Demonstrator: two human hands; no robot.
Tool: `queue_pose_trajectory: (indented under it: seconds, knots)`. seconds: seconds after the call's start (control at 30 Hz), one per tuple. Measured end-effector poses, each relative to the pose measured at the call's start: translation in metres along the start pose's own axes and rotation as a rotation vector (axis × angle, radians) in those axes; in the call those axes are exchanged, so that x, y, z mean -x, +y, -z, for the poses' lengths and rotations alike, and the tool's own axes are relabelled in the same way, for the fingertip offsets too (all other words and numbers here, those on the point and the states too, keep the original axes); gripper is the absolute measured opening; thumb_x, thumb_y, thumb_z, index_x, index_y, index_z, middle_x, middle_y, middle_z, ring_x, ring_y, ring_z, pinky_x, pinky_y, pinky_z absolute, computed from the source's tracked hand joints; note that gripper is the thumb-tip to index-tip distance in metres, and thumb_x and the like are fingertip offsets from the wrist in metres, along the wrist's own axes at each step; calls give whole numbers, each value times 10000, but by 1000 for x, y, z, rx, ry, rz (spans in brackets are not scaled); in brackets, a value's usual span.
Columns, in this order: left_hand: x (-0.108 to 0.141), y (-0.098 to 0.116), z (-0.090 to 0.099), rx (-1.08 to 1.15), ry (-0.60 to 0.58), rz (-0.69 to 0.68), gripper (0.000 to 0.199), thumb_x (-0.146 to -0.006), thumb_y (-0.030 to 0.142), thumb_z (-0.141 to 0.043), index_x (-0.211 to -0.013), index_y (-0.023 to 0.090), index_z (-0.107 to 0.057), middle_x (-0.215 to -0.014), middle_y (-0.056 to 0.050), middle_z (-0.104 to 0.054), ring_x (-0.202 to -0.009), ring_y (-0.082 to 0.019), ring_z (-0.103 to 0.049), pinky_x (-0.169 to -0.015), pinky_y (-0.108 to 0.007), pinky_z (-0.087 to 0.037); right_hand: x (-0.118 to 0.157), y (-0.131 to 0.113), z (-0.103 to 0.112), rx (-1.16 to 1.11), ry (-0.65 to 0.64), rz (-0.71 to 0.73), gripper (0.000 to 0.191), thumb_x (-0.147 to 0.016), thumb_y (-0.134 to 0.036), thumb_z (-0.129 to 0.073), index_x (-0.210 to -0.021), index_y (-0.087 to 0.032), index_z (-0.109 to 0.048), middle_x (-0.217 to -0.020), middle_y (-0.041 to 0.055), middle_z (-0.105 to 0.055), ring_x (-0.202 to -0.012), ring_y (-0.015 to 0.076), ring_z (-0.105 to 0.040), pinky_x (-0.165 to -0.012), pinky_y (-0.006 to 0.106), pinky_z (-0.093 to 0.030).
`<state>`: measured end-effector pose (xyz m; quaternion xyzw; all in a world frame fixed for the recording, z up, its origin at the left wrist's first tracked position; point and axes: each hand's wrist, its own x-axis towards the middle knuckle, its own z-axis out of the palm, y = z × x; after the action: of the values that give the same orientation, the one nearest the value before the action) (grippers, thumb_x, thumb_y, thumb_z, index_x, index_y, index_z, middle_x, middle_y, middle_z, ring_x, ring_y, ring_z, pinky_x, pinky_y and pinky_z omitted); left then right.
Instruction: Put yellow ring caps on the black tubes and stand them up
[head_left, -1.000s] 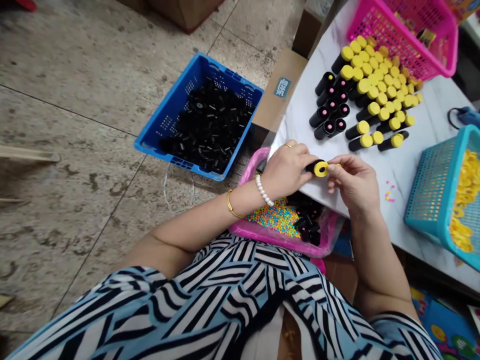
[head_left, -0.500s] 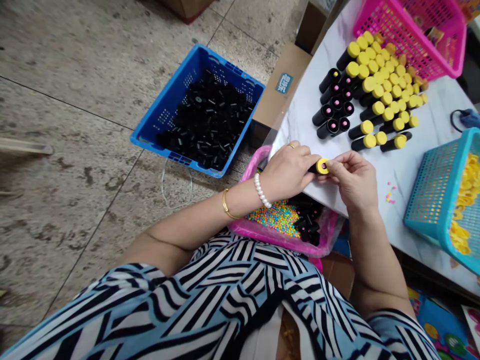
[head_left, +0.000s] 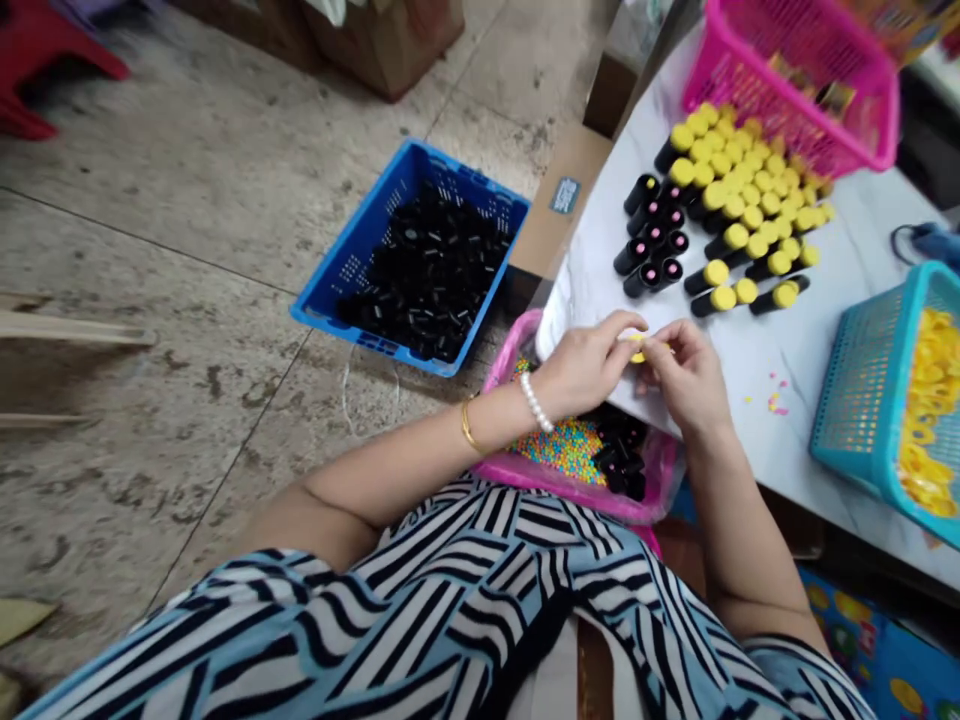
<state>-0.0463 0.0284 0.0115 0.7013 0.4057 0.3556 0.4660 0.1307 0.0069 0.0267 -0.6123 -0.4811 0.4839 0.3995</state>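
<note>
Blue crate [head_left: 352,270] on the floor, left, filled with black tubes [head_left: 427,265]; pink tray [head_left: 499,375] just below the near edge of the desk [head_left: 750,430], holding mixed beads [head_left: 562,450] and more black tubes [head_left: 619,460]; left hand [head_left: 589,365] above the tray, fingers curled closed, overlapping the desk edge; yellow piece [head_left: 637,350] between the two hands, touching the fingertips [head_left: 652,345] of both, mostly hidden and blurred; right hand [head_left: 690,385] beside it, fingers bent closed upon it; on the desk, far edge, pink-topped tubes [head_left: 645,235] standing in rows, left of yellow-capped tubes [head_left: 739,215]; pink basket [head_left: 795,60] at the far corner; teal basket [head_left: 855,400] at the right edge, holding yellow rings [head_left: 930,420].
</note>
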Motion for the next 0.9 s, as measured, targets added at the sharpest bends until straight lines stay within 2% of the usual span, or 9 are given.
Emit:
queue_pose_trajectory:
  seconds: [0.13,0.23,0.33,0.43,0.5,0.6,0.7,0.83,0.9]
  knots:
    - [8,-9,-7,-173,109,-219,338,-963,273,-699,-1264,143,-616,-970,-64,-708,-836,-154,-654,-794,-292,-527,-1,5,8,-96,9,2,292,-838,-446,-816,-934,-219,-660,-647,-40,-611,-480,81,-516,-445,214,-428]
    - [7,-13,-9,-233,127,-240,291,-987,253,-660,-1258,152,-627,-1024,-79,-687,-881,-167,-641,-832,-317,-532,-3,3,17,-248,-24,-34,322,-836,-473,-785,-1001,-207,-712,-688,-15,-623,-594,107,-604,-503,221,-485]
    - [6,-11,-6,-238,72,-234,265,-994,255,-644,-1244,168,-638,-987,-61,-668,-874,-172,-627,-824,-317,-528,-11,-5,22,-298,-148,-130,399,-775,-464,-839,-1037,-210,-679,-649,-44,-586,-515,92,-559,-410,201,-415]
    - [6,-9,-2,-210,36,-209,275,-984,227,-644,-1253,173,-649,-950,-48,-648,-839,-166,-614,-794,-302,-522,-22,-15,20,-218,-357,-222,461,-768,-481,-862,-1049,-230,-597,-551,-102,-506,-363,65,-404,-313,189,-244]
    - [7,-9,-1,-190,26,-184,314,-978,218,-647,-1290,176,-646,-941,-43,-640,-822,-162,-610,-784,-295,-520,-27,-18,16,-127,-434,-220,437,-800,-473,-851,-1023,-238,-559,-542,-112,-491,-357,53,-369,-322,182,-219]
    - [6,-8,-2,-197,16,-156,372,-981,222,-641,-1351,186,-628,-967,-47,-646,-854,-169,-617,-816,-304,-525,-27,-17,12,16,-384,-136,369,-866,-463,-803,-990,-240,-535,-555,-103,-487,-407,52,-396,-370,172,-260]
    - [2,-7,-3,-252,-24,-89,303,-963,199,-644,-1259,142,-677,-959,-71,-666,-867,-188,-629,-836,-332,-531,-18,-13,9,83,-305,-95,381,-894,-508,-756,-1062,-252,-530,-550,-103,-485,-410,73,-416,-382,191,-316]
    - [-4,-5,0,-308,-119,-57,112,-894,187,-688,-987,135,-721,-849,-64,-691,-835,-209,-647,-828,-358,-540,-2,-9,6,47,-312,-59,678,-856,-536,-758,-1396,-269,-447,-626,-98,-534,-481,122,-513,-494,272,-503]
    - [-5,-5,2,-337,-123,-79,109,-875,166,-671,-970,133,-710,-870,-74,-708,-855,-218,-660,-831,-361,-544,4,-7,5,143,-256,31,680,-819,-504,-786,-1388,-265,-502,-666,-86,-539,-525,117,-521,-531,267,-489]
